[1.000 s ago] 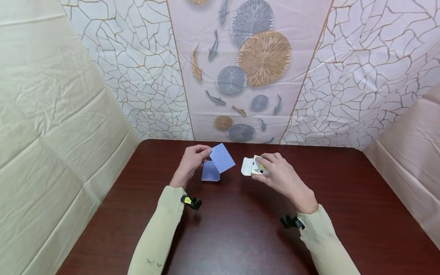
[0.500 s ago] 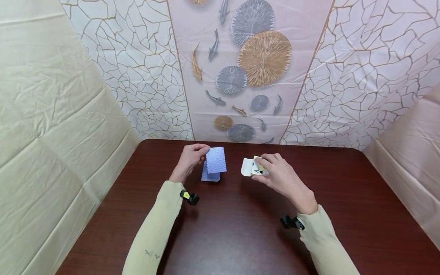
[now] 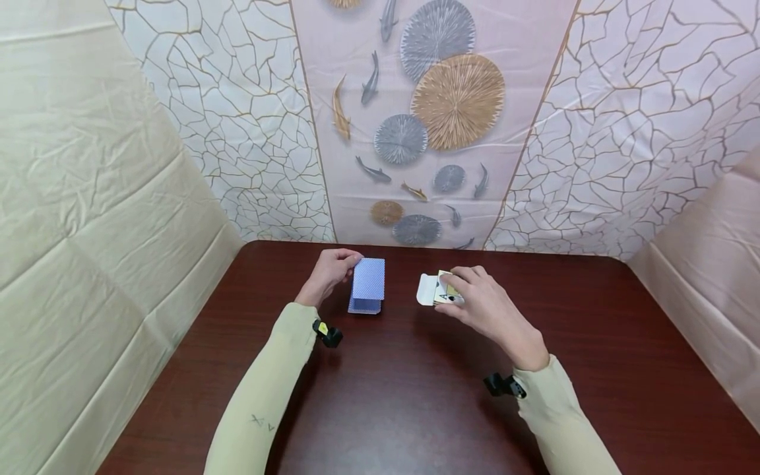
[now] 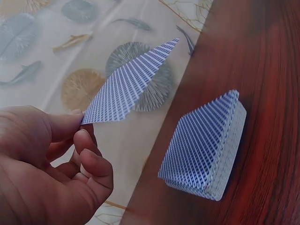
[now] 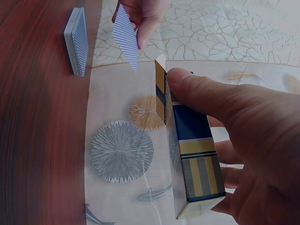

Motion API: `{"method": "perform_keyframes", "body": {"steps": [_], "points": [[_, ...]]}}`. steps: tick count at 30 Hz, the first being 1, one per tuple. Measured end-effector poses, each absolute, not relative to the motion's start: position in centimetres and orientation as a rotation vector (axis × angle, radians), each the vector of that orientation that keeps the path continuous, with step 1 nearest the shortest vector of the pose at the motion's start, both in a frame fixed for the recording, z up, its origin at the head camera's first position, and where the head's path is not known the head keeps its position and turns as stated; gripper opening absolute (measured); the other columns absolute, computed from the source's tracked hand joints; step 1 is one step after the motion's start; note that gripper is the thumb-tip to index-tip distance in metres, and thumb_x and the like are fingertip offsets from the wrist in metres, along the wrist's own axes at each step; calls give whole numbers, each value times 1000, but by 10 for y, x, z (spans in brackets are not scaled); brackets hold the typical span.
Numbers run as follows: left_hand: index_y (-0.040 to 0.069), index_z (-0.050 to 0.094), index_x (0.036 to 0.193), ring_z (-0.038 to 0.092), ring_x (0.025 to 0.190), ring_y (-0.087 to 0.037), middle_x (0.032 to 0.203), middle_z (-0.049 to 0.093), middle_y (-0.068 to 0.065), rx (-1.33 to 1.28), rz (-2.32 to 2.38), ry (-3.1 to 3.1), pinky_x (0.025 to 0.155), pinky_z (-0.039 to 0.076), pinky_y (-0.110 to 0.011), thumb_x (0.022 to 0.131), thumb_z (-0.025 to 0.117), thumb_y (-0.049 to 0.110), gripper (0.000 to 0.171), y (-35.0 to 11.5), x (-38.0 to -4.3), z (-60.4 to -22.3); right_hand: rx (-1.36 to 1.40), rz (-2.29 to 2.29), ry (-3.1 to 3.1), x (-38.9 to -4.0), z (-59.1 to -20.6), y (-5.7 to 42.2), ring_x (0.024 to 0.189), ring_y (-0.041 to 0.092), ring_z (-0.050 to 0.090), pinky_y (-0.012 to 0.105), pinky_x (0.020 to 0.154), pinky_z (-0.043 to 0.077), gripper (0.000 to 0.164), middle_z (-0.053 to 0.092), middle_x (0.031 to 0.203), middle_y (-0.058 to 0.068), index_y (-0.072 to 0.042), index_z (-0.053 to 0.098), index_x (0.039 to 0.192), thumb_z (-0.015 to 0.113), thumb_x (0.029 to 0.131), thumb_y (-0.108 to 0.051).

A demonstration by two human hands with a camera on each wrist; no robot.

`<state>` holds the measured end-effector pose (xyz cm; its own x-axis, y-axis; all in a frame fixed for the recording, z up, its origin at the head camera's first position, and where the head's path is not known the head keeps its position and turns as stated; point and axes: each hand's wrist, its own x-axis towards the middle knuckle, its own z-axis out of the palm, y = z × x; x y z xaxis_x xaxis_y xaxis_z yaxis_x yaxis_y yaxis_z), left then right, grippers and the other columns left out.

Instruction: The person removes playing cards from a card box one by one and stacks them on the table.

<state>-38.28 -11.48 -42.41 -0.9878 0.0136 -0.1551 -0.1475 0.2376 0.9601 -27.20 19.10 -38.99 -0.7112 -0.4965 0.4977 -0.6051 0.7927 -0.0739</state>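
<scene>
My left hand (image 3: 329,274) pinches one blue-and-white patterned playing card (image 3: 369,278) by its corner, between thumb and forefinger. That card is raised above a squared deck of cards (image 4: 197,145) lying back side up on the table, and in the head view it covers much of the deck. With my right hand (image 3: 489,303) I grip a blue, gold and white card box (image 5: 197,140) off the table, thumb on one side and fingers behind. Its end flap (image 3: 425,289) stands out toward the deck. A white face with a black "A" (image 3: 442,297) shows beside the fingers; whether it is printing or a card, I cannot tell.
The dark red-brown wooden table (image 3: 380,396) reaches back to a patterned cloth backdrop (image 3: 415,119). Pale cloth sides (image 3: 107,218) rise at left and right. A small black camera (image 3: 326,334) sits on each wrist.
The card in my left hand has turned from slanted to nearly straight and shifted left, over the deck. My right hand and the card box have stayed in place.
</scene>
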Motion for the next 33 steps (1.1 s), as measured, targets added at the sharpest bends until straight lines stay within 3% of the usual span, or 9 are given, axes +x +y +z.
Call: {"method": "perform_keyframes", "body": {"steps": [6, 33], "points": [[6, 72, 107, 52, 68, -14, 76, 58, 1, -102, 1809, 2367, 59, 43, -24, 98, 60, 17, 19, -117, -387, -433, 816, 321, -2537, -271, -390, 191, 103, 35, 56, 47, 84, 49, 52, 65, 115, 16, -7, 69, 116, 85, 74, -34], [8, 71, 108, 48, 69, -18, 77, 53, 0, -187, 1721, 2390, 59, 40, -26, 100, 56, 21, 21, -121, -393, -465, 826, 321, -2560, -272, -391, 191, 103, 35, 56, 47, 84, 49, 53, 65, 116, 17, -7, 69, 117, 85, 75, -34]]}}
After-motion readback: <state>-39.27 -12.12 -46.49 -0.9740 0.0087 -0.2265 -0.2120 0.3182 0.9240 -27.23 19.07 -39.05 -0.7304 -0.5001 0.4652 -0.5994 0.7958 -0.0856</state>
